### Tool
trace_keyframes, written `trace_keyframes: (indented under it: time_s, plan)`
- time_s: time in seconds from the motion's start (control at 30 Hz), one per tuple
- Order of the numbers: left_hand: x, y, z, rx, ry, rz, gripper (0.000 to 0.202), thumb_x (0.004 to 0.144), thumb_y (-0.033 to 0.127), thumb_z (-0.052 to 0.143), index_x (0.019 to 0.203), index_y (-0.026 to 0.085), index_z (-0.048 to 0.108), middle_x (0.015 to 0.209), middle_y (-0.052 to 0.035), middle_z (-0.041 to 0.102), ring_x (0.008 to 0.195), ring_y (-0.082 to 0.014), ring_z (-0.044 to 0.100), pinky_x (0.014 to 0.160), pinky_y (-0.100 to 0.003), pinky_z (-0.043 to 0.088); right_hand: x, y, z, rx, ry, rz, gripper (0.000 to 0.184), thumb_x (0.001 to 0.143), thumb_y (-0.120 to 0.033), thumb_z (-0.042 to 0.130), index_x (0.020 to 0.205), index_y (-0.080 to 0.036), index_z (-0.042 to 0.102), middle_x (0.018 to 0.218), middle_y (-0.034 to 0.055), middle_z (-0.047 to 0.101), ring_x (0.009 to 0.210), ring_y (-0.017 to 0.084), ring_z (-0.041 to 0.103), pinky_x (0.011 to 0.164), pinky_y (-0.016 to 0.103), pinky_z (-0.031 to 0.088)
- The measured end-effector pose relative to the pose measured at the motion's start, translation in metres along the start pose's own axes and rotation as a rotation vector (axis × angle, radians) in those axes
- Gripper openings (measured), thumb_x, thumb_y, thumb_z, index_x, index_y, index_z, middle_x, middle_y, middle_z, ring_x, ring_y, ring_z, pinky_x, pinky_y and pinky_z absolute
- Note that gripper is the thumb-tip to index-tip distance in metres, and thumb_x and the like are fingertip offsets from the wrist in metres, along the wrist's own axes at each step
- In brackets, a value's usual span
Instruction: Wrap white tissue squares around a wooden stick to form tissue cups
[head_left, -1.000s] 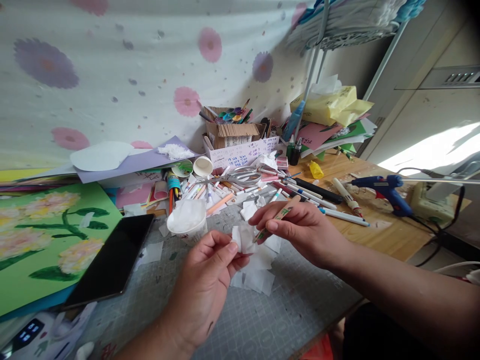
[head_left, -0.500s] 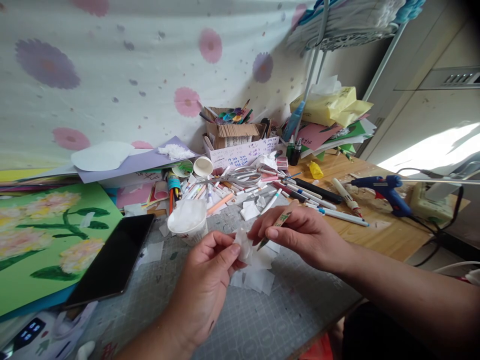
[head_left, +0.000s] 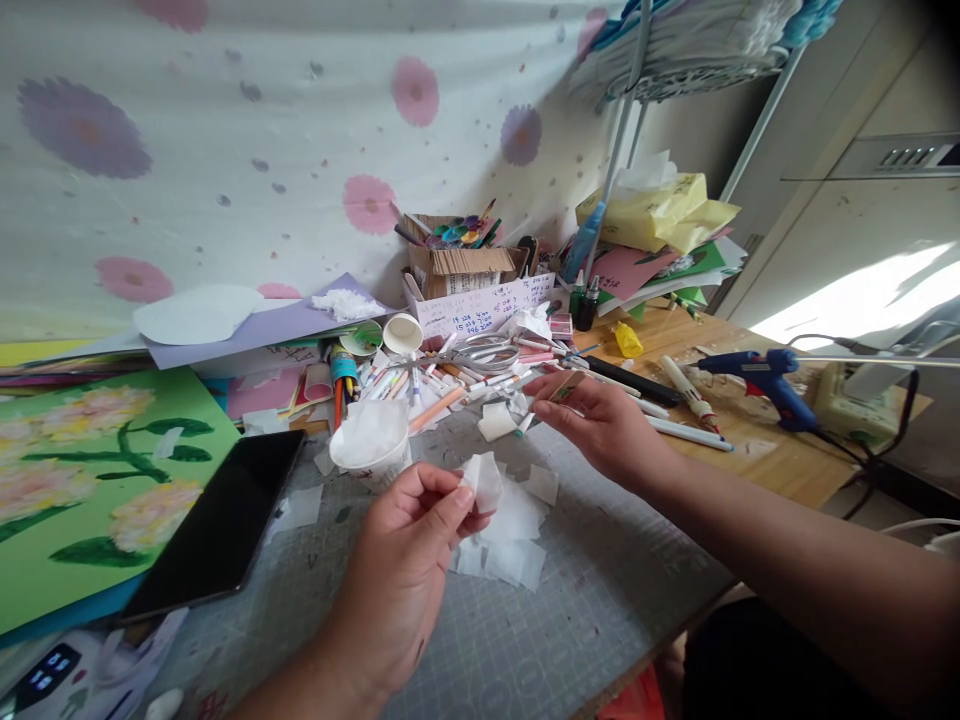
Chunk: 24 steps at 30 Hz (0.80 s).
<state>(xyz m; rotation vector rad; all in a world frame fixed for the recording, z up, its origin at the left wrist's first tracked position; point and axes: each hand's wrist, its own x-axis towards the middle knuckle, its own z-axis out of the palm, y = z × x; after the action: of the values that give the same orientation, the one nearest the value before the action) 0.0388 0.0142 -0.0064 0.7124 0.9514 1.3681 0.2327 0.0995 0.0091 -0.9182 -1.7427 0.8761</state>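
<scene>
My left hand (head_left: 420,530) is closed, pinching a small crumpled piece of thin white paper (head_left: 484,482) between thumb and fingertips. Beneath it, several white paper squares (head_left: 517,545) lie loosely overlapped on the grey cutting mat (head_left: 600,610). My right hand (head_left: 589,415) is farther back and to the right, apart from the left. Its fingers close on a slim flat strip with green print (head_left: 566,388), whose exact kind I cannot make out. A paper cup (head_left: 371,462) filled with white material stands just beyond my left hand.
Scissors (head_left: 487,350) rest on a heap of markers behind the hands. A blue glue gun (head_left: 761,375) lies at right with its cord. A black phone (head_left: 225,530) and a green flower picture (head_left: 112,470) are at left; a cardboard box (head_left: 465,265) is at the back.
My right hand has drawn away from the paper piece, moving back with the strip still in its fingers. My left hand keeps its pinch, and the piece now shows more fully.
</scene>
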Motion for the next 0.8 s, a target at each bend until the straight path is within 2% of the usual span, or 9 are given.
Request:
trace_keyframes:
  time_s: [0.07,0.13,0.23,0.4,0.53,0.63,0.8]
  plan:
    - [0.0,-0.002,-0.002,0.073,0.001,0.02,0.01,0.076,0.018,0.071,0.069,0.017,0.063,0.068,0.0028,0.065,0.068,-0.0116,0.061,0.071,-0.025,0.049,-0.006,-0.013,0.005,0.047,-0.069,-0.001,0.017,0.085,-0.031,0.061,0.08,-0.017,0.069,0.095,0.0077,0.068,0.095,0.021,0.062,0.088,0.039,0.048]
    - [0.0,-0.004,-0.004,0.145,-0.008,0.035,0.011,0.077,0.02,0.07,0.069,0.017,0.063,0.069,0.002,0.065,0.069,-0.0128,0.06,0.072,-0.027,0.048,-0.014,-0.026,0.012,0.25,-0.14,0.016,0.018,0.086,-0.031,0.062,0.078,-0.016,0.069,0.091,0.0079,0.068,0.098,0.021,0.063,0.086,0.037,0.05]
    - [-0.001,-0.005,-0.006,0.213,-0.021,0.039,0.01,0.079,0.02,0.068,0.071,0.019,0.063,0.07,0.0025,0.065,0.072,-0.0135,0.061,0.073,-0.028,0.048,-0.022,-0.038,0.019,0.343,-0.169,0.047,0.013,0.085,-0.026,0.063,0.077,-0.017,0.069,0.094,0.0068,0.068,0.095,0.018,0.064,0.084,0.034,0.052]
    - [-0.001,-0.004,-0.003,0.213,-0.059,0.011,0.011,0.083,0.025,0.065,0.074,0.019,0.063,0.073,0.0021,0.066,0.073,-0.0148,0.063,0.074,-0.029,0.049,-0.022,-0.035,0.022,0.278,-0.178,0.038,0.01,0.082,-0.02,0.066,0.073,-0.017,0.067,0.086,0.005,0.069,0.087,0.016,0.064,0.079,0.031,0.052]
    - [0.0,-0.002,-0.003,0.201,-0.018,0.046,0.014,0.084,0.027,0.064,0.072,0.019,0.061,0.073,0.0028,0.063,0.075,-0.015,0.063,0.079,-0.031,0.049,-0.019,-0.029,0.015,0.354,-0.133,0.108,0.011,0.081,-0.025,0.068,0.074,-0.016,0.067,0.084,0.0048,0.068,0.08,0.015,0.063,0.07,0.028,0.052]
    - [0.0,-0.002,-0.005,0.224,-0.014,0.066,0.015,0.084,0.027,0.064,0.072,0.019,0.06,0.072,0.0032,0.063,0.076,-0.0141,0.063,0.079,-0.029,0.048,-0.02,-0.026,0.009,0.444,-0.112,0.141,0.01,0.081,-0.024,0.069,0.075,-0.016,0.069,0.084,0.0048,0.068,0.079,0.014,0.063,0.066,0.025,0.052]
    - [-0.003,-0.001,-0.004,0.25,-0.017,0.022,0.016,0.08,0.023,0.068,0.072,0.02,0.055,0.067,0.0056,0.064,0.07,-0.0126,0.066,0.068,-0.023,0.047,-0.024,-0.026,0.005,0.565,-0.15,0.174,0.005,0.081,-0.021,0.069,0.08,-0.017,0.072,0.085,0.0043,0.068,0.08,0.013,0.063,0.065,0.022,0.052]
